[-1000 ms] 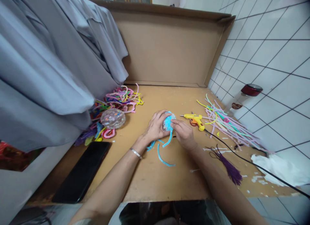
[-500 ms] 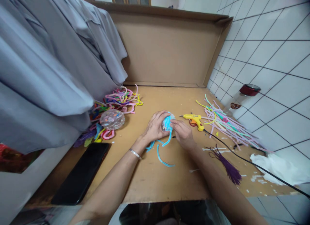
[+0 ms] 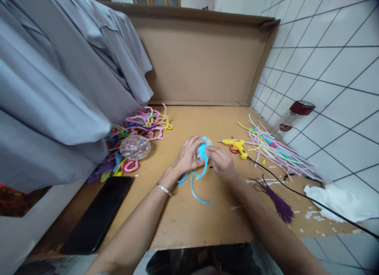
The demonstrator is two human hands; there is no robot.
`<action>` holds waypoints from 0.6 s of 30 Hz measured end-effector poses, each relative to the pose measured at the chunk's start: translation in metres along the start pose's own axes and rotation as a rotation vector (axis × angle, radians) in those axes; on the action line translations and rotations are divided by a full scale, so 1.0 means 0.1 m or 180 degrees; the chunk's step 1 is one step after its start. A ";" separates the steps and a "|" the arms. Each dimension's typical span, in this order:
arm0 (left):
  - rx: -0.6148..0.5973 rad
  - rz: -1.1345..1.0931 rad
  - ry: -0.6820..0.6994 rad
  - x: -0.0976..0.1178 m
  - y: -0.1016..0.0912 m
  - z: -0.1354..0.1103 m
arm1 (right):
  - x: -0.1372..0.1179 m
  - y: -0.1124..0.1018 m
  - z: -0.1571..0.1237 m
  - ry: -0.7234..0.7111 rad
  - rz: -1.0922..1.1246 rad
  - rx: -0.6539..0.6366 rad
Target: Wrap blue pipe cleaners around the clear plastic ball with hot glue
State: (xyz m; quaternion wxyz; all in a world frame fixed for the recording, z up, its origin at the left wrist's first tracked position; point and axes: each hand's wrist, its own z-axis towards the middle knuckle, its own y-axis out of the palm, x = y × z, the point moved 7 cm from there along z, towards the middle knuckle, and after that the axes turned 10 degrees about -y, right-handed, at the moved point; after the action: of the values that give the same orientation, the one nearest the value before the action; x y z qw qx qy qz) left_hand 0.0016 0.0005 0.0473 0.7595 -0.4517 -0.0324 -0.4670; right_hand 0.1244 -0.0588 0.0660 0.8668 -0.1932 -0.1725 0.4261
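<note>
Two hands (image 3: 189, 154) (image 3: 222, 162); one blue-wrapped piece (image 3: 201, 151); one glue gun (image 3: 235, 143); one phone (image 3: 96, 215); one tassel (image 3: 280, 204); one jar (image 3: 286, 124); one bracelet (image 3: 164, 189). Two piles of fuzzy stems (image 3: 145, 121) (image 3: 276, 151), too tangled to count.

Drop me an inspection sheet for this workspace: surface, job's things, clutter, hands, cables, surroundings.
Surface: brown table, white flecks and smears at right.
Job's things: blue-wrapped piece, held; curved blue strip lying in front of it.
Clutter: at left, tangled coloured strips, faceted clear object, black phone; at right, yellow glue gun, pastel strips, purple tassel, crumpled white material.
Left hand: grips the piece.
Right hand: fingertips at the piece's right side; exact pinch too small to tell.
Cables: black cord from glue gun to right edge of view.
Surroundings: grey cloth, cardboard panel, tiled wall, red-lidded jar.
</note>
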 end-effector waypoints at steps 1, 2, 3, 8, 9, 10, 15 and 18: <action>0.0002 -0.0005 0.0005 0.00 0.00 0.00 | 0.00 0.00 0.00 0.0002 -0.0025 -0.0010; 0.0003 -0.0011 0.0009 0.00 0.00 0.00 | 0.00 0.00 0.01 0.0010 -0.0048 -0.0023; 0.0006 -0.0014 0.0010 0.00 0.00 0.00 | 0.00 0.00 0.01 0.0015 -0.0065 -0.0036; -0.0019 -0.0014 0.0007 0.00 0.01 -0.01 | 0.00 0.01 0.01 0.0033 -0.0059 -0.0100; -0.0022 -0.0016 0.0004 0.00 0.01 -0.01 | 0.01 0.01 0.00 0.0061 -0.0041 -0.0110; -0.0025 -0.0018 -0.0004 0.00 0.01 -0.01 | 0.02 0.02 0.00 0.0094 -0.0019 -0.0116; 0.0022 -0.0059 -0.0045 0.00 0.01 0.00 | 0.03 0.03 -0.02 0.0135 0.0021 -0.0136; 0.0027 -0.0067 0.0019 0.01 0.01 0.00 | 0.03 0.03 -0.03 0.0138 0.0021 -0.0138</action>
State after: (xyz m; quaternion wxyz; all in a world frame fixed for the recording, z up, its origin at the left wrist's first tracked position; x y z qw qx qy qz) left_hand 0.0026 -0.0004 0.0474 0.7565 -0.4468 -0.0369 -0.4761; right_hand 0.1257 -0.0552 0.0631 0.8645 -0.2217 -0.1622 0.4209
